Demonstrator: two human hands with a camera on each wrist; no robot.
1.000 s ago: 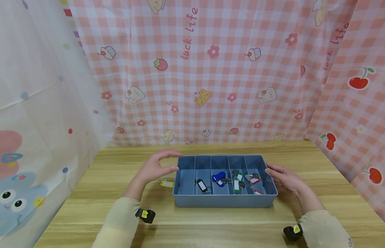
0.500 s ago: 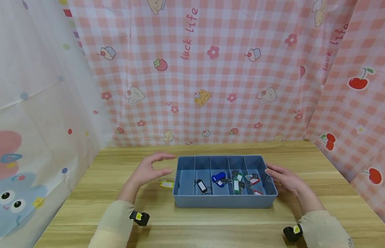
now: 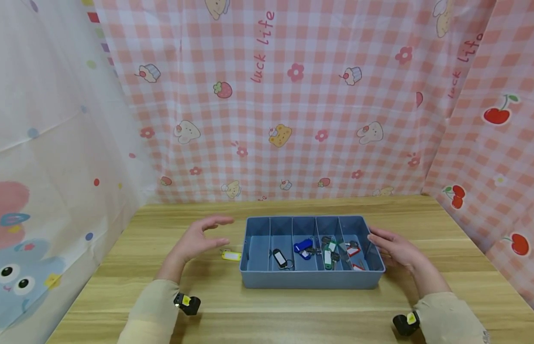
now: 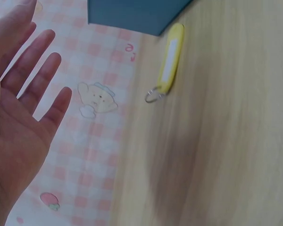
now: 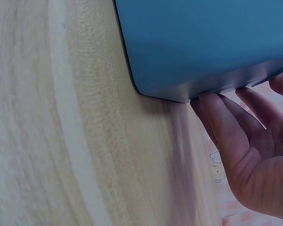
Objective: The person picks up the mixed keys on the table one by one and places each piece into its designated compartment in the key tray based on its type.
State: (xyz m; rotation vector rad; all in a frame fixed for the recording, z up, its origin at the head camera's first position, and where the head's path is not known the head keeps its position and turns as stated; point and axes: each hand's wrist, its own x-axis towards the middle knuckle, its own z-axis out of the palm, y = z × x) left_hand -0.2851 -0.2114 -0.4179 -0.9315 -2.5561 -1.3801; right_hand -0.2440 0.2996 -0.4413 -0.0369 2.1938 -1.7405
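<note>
A blue-grey divided box (image 3: 311, 279) stands on the wooden table. My right hand (image 3: 397, 248) touches its right end; in the right wrist view the fingertips (image 5: 212, 101) lie against the end wall. To the left of the box, my left hand (image 3: 198, 241) is held apart from it, fingers spread and holding nothing. Between that hand and the box lies a yellow key tag (image 3: 231, 256) with a metal ring (image 4: 154, 95). From left to right, the compartments hold a black key tag (image 3: 280, 258), blue key tags (image 3: 303, 245), green key tags (image 3: 328, 258) and red key tags (image 3: 354, 250).
The box's leftmost compartment (image 3: 258, 253) shows its bare floor. Keys lie among the tags in the right-hand compartments. Behind the wooden table (image 3: 292, 315) hangs a pink checked cloth (image 3: 249, 119), and a white patterned cloth (image 3: 64, 143) borders the left side.
My left hand has drawn away from the box's left end, leftward and a little nearer. The right hand and the box have stayed where they were.
</note>
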